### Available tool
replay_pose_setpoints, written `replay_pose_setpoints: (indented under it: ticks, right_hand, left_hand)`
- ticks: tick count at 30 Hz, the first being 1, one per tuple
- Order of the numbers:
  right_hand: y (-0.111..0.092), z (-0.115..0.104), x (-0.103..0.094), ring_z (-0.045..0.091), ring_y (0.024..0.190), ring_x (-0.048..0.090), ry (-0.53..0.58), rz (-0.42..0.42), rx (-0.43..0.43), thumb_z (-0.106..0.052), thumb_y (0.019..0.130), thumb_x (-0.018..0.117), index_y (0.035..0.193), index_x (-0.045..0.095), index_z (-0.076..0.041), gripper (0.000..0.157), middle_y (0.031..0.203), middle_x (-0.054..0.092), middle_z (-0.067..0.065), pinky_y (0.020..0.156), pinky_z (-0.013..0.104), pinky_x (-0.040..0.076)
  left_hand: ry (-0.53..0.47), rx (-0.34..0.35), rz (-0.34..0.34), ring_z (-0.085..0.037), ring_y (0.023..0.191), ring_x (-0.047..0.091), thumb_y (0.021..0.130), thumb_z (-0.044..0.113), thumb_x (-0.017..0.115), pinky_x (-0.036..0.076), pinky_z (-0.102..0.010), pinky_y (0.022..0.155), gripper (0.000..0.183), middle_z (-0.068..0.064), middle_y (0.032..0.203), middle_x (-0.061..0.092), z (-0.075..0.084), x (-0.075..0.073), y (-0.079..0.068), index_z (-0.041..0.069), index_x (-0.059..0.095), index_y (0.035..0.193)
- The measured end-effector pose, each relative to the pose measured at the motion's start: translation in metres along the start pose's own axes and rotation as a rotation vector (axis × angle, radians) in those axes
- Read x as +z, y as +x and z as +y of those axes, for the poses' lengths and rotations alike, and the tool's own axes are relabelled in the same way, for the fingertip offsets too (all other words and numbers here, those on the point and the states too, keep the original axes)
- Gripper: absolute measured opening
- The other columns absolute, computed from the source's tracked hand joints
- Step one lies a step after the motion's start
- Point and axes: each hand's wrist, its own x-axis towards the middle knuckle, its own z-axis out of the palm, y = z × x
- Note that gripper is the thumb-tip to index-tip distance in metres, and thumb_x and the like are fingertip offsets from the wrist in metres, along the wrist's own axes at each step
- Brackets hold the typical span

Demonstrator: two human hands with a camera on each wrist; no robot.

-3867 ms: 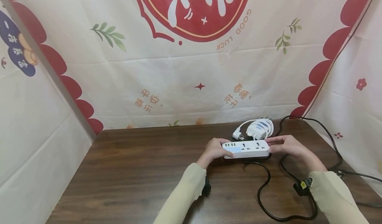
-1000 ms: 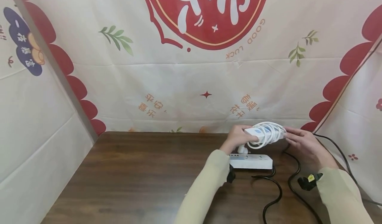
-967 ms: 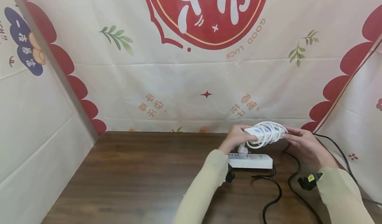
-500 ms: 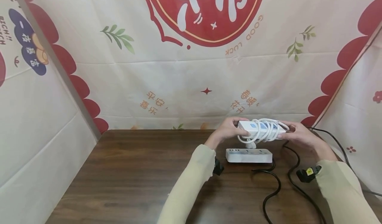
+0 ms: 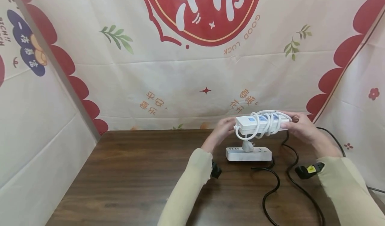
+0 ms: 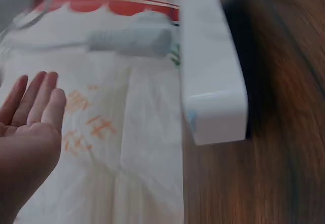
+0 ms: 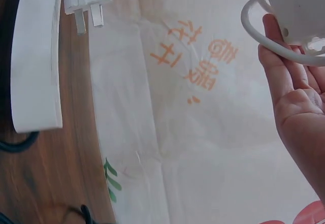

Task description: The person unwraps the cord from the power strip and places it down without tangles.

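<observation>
A white power strip [image 5: 246, 126] with its white cord wound round it is held above the table. My right hand [image 5: 303, 129] grips its right end, thumb on the front; in the right wrist view the fingers [image 7: 279, 74] lie against its underside. At its left end is my left hand [image 5: 221, 132]; the left wrist view shows those fingers [image 6: 35, 99] straight, holding nothing. The cord's white plug [image 5: 248, 146] dangles below, pins showing in the right wrist view. Beneath lies a second white power strip [image 5: 248, 155] on the table, with sockets and USB ports on top.
Black cable [image 5: 276, 182] snakes over the right side of the brown wooden table [image 5: 135, 172]. A printed cloth [image 5: 180, 75] hangs at the back and along both sides. Black devices [image 5: 308, 170] are worn at the wrists.
The second strip was in both hands at first and now lies on the table. The cord-wound strip has been lifted and has moved slightly left. My left hand has loosened from its end.
</observation>
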Motion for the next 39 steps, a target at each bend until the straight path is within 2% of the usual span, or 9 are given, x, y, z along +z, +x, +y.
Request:
replay_pose_setpoints:
  ticks: [4,8,17,22,26,29,33,36,39]
  right_hand:
    - [0.001,0.003,0.006,0.006,0.093,0.06,0.038,-0.031,-0.032,0.012,0.085,0.046,0.12,0.06,-0.013,0.045,0.107,0.066,0.001,0.077,0.018,0.047]
    - [0.001,0.007,0.009,0.006,0.094,0.06,0.074,-0.05,-0.03,0.011,0.085,0.045,0.12,0.059,-0.012,0.044,0.107,0.065,0.001,0.078,0.019,0.047]
    - [-0.006,0.014,0.006,0.009,0.097,0.06,0.133,-0.083,-0.007,0.016,0.084,0.043,0.122,0.058,-0.011,0.049,0.111,0.064,0.003,0.078,0.021,0.048]
    - [-0.013,0.02,0.003,0.005,0.088,0.06,-0.002,0.014,0.037,0.015,0.08,0.048,0.112,0.064,-0.018,0.049,0.102,0.066,-0.002,0.072,0.019,0.049]
    - [-0.015,0.021,0.005,0.002,0.081,0.059,-0.219,0.107,0.109,0.012,0.079,0.054,0.103,0.066,-0.028,0.048,0.094,0.067,-0.009,0.067,0.017,0.047]
    - [-0.016,0.021,0.007,-0.001,0.078,0.059,-0.381,0.165,0.17,0.007,0.079,0.059,0.099,0.063,-0.039,0.05,0.089,0.066,-0.015,0.065,0.016,0.046]
    - [-0.017,0.022,0.007,-0.003,0.075,0.057,-0.5,0.245,0.26,-0.003,0.08,0.064,0.097,0.057,-0.046,0.046,0.084,0.064,-0.019,0.064,0.016,0.045]
    - [-0.016,0.023,0.007,-0.006,0.076,0.054,-0.588,0.308,0.328,-0.013,0.082,0.066,0.113,0.059,-0.032,0.037,0.084,0.061,-0.024,0.066,0.015,0.043]
    - [-0.015,0.025,0.006,-0.011,0.082,0.047,-0.68,0.376,0.386,-0.027,0.082,0.067,0.13,0.05,-0.008,0.054,0.088,0.054,-0.031,0.071,0.017,0.039]
  left_hand:
    - [0.192,0.081,0.044,-0.005,0.081,0.051,0.081,-0.012,0.052,0.042,-0.018,0.079,0.027,-0.032,0.106,0.057,-0.003,0.014,0.001,-0.018,0.054,0.107]
    - [0.201,0.139,0.103,0.0,0.071,0.048,0.08,-0.011,0.053,0.042,-0.015,0.074,0.021,-0.031,0.096,0.059,-0.014,0.018,0.01,-0.02,0.055,0.098]
    - [0.126,-0.073,0.09,-0.009,0.077,0.058,0.083,-0.01,0.055,0.047,-0.02,0.067,0.027,-0.02,0.104,0.064,-0.013,0.001,0.02,-0.009,0.061,0.108]
    - [0.102,-0.076,0.084,-0.008,0.075,0.061,0.082,0.002,0.065,0.048,-0.022,0.072,0.023,-0.019,0.097,0.067,-0.003,-0.004,0.019,-0.007,0.064,0.102]
    - [0.055,-0.064,0.103,-0.025,0.077,0.066,0.079,0.002,0.068,0.051,-0.033,0.077,0.021,-0.02,0.088,0.068,0.008,-0.005,0.02,-0.007,0.066,0.099]
    - [0.065,-0.061,0.094,-0.03,0.078,0.066,0.079,0.002,0.067,0.049,-0.04,0.079,0.02,-0.018,0.084,0.068,0.017,-0.007,0.018,-0.006,0.067,0.097]
    - [0.09,-0.053,0.043,-0.016,0.068,0.065,0.079,0.002,0.067,0.049,-0.04,0.08,0.019,-0.013,0.081,0.068,0.027,-0.006,0.012,-0.006,0.067,0.097]
    - [0.116,-0.054,-0.01,-0.013,0.066,0.064,0.079,0.003,0.068,0.05,-0.039,0.078,0.02,-0.01,0.081,0.068,0.032,-0.003,0.006,-0.005,0.067,0.097]
    - [0.14,-0.076,-0.068,-0.017,0.067,0.065,0.08,0.002,0.067,0.051,-0.039,0.076,0.02,-0.009,0.08,0.068,0.034,0.001,0.001,-0.006,0.066,0.098]
